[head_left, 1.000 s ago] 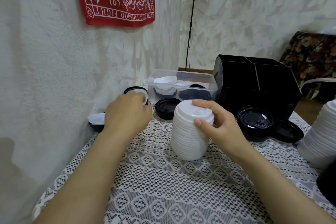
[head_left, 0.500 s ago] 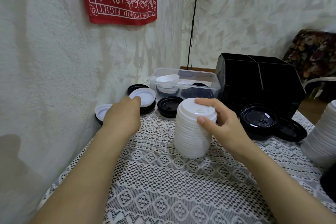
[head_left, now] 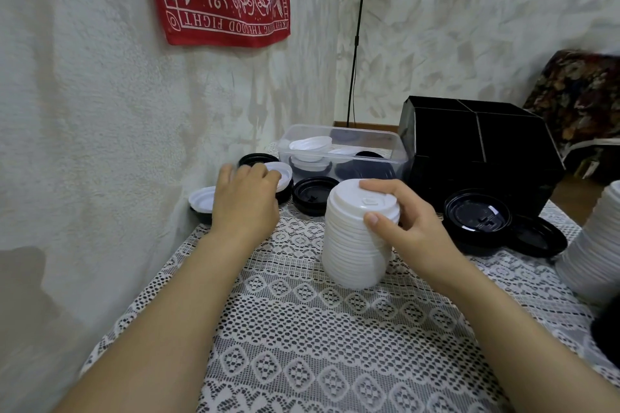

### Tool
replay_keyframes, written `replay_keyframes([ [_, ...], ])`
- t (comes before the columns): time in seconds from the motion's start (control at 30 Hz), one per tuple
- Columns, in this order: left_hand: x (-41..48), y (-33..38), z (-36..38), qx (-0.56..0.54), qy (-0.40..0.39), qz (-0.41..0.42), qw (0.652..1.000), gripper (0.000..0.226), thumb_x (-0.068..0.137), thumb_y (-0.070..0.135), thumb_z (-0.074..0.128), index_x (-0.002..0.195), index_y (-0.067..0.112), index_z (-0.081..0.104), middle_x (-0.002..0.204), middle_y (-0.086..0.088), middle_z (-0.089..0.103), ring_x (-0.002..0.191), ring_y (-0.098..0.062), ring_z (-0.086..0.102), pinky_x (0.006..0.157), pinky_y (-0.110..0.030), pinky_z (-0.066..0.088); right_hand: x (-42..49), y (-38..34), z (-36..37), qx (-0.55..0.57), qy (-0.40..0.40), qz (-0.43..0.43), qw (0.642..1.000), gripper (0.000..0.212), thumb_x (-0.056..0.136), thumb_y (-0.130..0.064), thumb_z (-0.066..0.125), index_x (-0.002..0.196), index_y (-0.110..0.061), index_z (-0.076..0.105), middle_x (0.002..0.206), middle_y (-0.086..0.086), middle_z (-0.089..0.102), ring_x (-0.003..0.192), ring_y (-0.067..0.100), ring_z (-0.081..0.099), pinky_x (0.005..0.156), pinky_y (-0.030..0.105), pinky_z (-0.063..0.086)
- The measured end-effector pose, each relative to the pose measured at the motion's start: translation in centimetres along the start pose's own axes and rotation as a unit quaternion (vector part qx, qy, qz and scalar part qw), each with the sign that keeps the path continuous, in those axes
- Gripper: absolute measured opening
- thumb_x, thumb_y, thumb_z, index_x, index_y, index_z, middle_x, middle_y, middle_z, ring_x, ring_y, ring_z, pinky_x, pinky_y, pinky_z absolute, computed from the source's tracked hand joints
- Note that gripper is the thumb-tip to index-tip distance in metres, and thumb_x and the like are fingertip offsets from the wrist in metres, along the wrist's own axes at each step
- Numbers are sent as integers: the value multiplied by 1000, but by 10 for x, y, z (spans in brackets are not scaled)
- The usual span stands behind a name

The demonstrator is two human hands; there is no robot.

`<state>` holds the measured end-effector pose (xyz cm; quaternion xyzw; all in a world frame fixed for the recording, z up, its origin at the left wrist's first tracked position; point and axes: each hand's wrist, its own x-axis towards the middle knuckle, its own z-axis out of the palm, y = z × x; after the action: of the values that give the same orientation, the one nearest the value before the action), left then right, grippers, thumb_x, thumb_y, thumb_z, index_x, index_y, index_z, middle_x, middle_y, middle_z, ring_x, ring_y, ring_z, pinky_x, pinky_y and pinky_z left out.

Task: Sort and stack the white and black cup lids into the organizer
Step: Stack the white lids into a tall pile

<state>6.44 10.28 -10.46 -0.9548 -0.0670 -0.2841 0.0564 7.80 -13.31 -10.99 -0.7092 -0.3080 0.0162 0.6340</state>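
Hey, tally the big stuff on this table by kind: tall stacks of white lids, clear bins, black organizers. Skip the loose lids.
Tall stack of white plastic cup lids: 2
Clear plastic bin: 1
Black compartmented organizer: 1
Total: 4

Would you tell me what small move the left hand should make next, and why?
Probably pinch the loose white plastic lid and carry it onto the tall stack of white plastic lids. The left hand reaches that lid, lying on a black plastic lid, while the right hand steadies the stack.
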Motion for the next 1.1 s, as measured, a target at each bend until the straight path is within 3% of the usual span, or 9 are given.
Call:
replay_keyframes([
  [0.13,6,9,10,63,-34,11,997,37,92,18,49,129,16,48,115,1,63,118,-22,50,114,-47,-3,0,-1,1,-2,1,-2,1000,33,76,-33,65,109,-36,61,111,-11,62,91,-3,60,73,18,49],
  [0.37,9,11,15,54,-40,-19,998,20,96,28,49,98,18,66,99,-1,65,99,-23,56,111,-42,15,1,0,1,-2,-3,-1,1000,32,76,-34,64,107,-38,61,111,-11,61,92,-2,60,73,18,49],
  [0.6,8,8,7,-199,105,-97,969,20,91,28,61,83,12,68,79,0,65,74,-24,57,81,-37,37,1,2,-1,-9,-2,0,1000,31,76,-36,65,106,-42,61,112,-10,61,94,2,60,74,20,49],
  [0.67,9,15,-7,-431,119,-157,881,9,90,20,64,83,14,67,77,5,65,72,-16,60,73,-31,48,1,2,-1,-9,-5,0,1000,31,76,-36,65,106,-42,61,112,-11,62,95,2,60,75,21,50],
  [0.77,7,25,-25,-741,41,-224,631,7,89,5,62,90,12,64,85,-1,70,80,-13,68,73,-25,56,2,2,-1,-11,-8,0,1000,31,76,-36,65,106,-43,61,110,-15,62,96,2,60,76,21,50],
  [0.83,4,27,-31,-827,-9,-227,515,11,87,1,60,96,7,61,91,-7,72,85,-18,70,73,-28,58,2,2,-1,-16,-8,0,1000,31,76,-35,65,106,-43,61,108,-17,62,95,0,59,75,20,49],
  [0.93,1,30,-39,-877,-50,-205,432,28,75,7,62,103,6,59,93,-8,72,84,-19,71,73,-30,59,2,-1,-2,-18,-11,-5,1000,33,76,-35,65,108,-41,60,103,-23,63,92,-3,59,74,18,49],
  [1.03,-2,32,-45,-891,-75,-170,414,30,73,9,62,103,7,59,90,-6,73,82,-15,71,71,-26,58,1,-2,-3,-30,-18,-3,999,42,74,-40,67,115,-38,57,103,-31,60,95,-5,59,75,16,48],
  [1.1,-4,32,-47,-899,-89,-143,404,35,68,12,68,102,7,60,89,-5,73,82,-15,71,69,-25,57,0,-1,-3,-50,-6,-8,999,67,70,-53,68,132,-41,44,119,-37,52,116,-8,51,89,15,46],
])
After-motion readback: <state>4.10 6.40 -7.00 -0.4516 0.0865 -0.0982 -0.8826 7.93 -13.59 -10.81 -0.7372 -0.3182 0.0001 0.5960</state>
